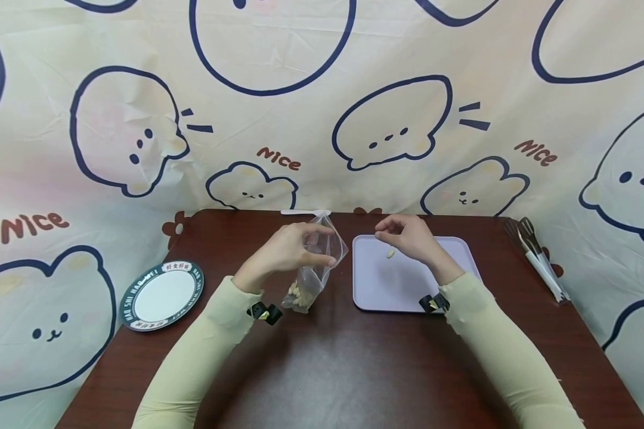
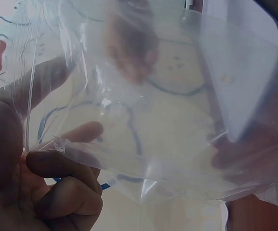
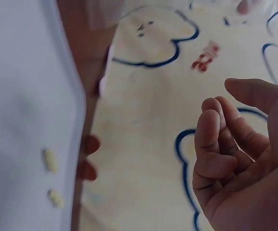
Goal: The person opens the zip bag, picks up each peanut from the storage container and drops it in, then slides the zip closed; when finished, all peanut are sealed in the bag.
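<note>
My left hand (image 1: 284, 249) grips a clear zip-top plastic bag (image 1: 315, 275) near its top, left of the tray. The bag hangs down, with several small pale-yellow oblong pieces (image 1: 296, 293) in its bottom. In the left wrist view the clear film (image 2: 172, 130) fills most of the picture. Above the far part of a pale lavender tray (image 1: 372, 293) is my right hand (image 1: 410, 238). Its fingers are loosely bent, the thumb stands apart, and nothing shows between them. Two pale pieces (image 3: 50, 160) lie on the tray in the right wrist view.
A white plate with a green lettered rim (image 1: 131, 307) sits at the table's left edge. Kitchen utensils with white handles (image 1: 544, 274), one a whisk, lie at the right edge. Behind the bag, a thin white object (image 1: 297, 212) lies at the back edge, before a printed cloth.
</note>
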